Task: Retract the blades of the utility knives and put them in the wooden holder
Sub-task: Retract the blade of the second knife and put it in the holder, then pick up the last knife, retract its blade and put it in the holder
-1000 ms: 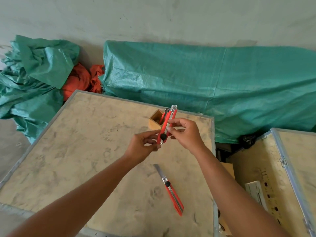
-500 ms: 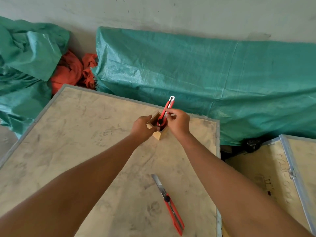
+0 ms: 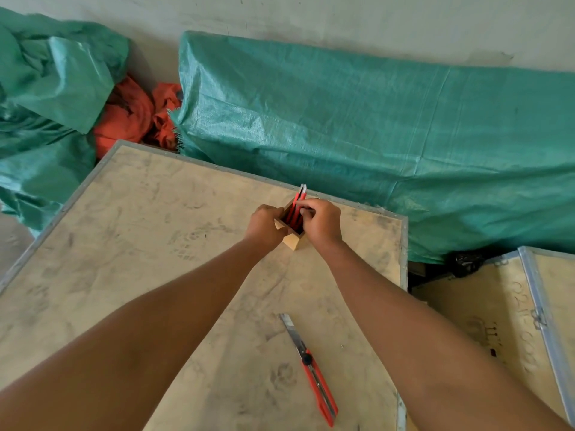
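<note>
The wooden holder (image 3: 292, 238) is steadied between the two hands near the far edge of the plywood surface (image 3: 130, 231). The left hand (image 3: 265, 226) is curled closed against the holder's left wall, touching it. The right hand (image 3: 320, 222) is set against the right side, its fingertips (image 3: 304, 209) pinched on a red utility knife (image 3: 299, 203) that stands nearly upright in the opening — its upper end is seen rising above the rim, beyond the hands. At least one more red knife is packed beside it inside the holder; the exact count cannot be told.

Well nearer than the hands, between the two forearms and closer to the right one, a second utility knife (image 3: 314, 370) is laid flat on the surface, apart from everything else — its silver blade (image 3: 290, 327) is extended and pointed toward the holder, its red handle toward the near edge.

Beyond the hands a green tarpaulin (image 3: 357, 135) is draped behind the surface, and an orange cloth (image 3: 130, 115) is bunched past the left hand
</note>
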`<state>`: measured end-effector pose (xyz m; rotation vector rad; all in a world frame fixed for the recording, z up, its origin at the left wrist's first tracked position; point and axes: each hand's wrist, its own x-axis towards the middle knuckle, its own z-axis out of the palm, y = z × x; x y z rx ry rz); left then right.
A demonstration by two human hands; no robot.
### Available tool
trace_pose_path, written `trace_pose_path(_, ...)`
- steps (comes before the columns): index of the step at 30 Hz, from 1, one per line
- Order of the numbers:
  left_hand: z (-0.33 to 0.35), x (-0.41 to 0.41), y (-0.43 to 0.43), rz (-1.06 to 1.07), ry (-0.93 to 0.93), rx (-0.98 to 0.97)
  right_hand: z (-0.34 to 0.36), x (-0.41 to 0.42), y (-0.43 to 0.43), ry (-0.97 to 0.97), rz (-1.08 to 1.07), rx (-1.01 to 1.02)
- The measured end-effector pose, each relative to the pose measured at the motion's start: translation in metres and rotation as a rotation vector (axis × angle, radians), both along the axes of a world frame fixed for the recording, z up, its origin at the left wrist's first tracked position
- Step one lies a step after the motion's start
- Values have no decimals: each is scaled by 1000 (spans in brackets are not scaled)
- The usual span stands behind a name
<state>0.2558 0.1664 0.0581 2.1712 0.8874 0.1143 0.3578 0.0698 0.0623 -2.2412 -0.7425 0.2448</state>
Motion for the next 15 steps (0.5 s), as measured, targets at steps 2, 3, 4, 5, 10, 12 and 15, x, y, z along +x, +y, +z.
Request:
trace_pose_path(2, 3, 0, -1, 3, -1, -3, 1, -1, -2, 8, -6, 6)
trace_pose_path(3, 6, -1, -3, 4, -2, -5, 4, -2, -6, 5, -6, 9)
trace_pose_path(4, 8, -2, -5, 1, -6, -5, 6, -3, -9, 1, -3, 14)
trace_pose_path(5, 8, -3, -6, 2, -9, -6, 6, -3, -12, 0, 1, 22)
trace_pose_path(10, 17, -26, -23, 81, -47, -50, 12, -17, -47, -7, 19, 40)
trace_pose_path(12, 17, -44, -37, 116, -52, -80, 12, -28, -66, 17, 37, 25)
trace_pose_path(15, 15, -79, -70, 155, -63, -141, 6, -44, -94, 77, 70, -26)
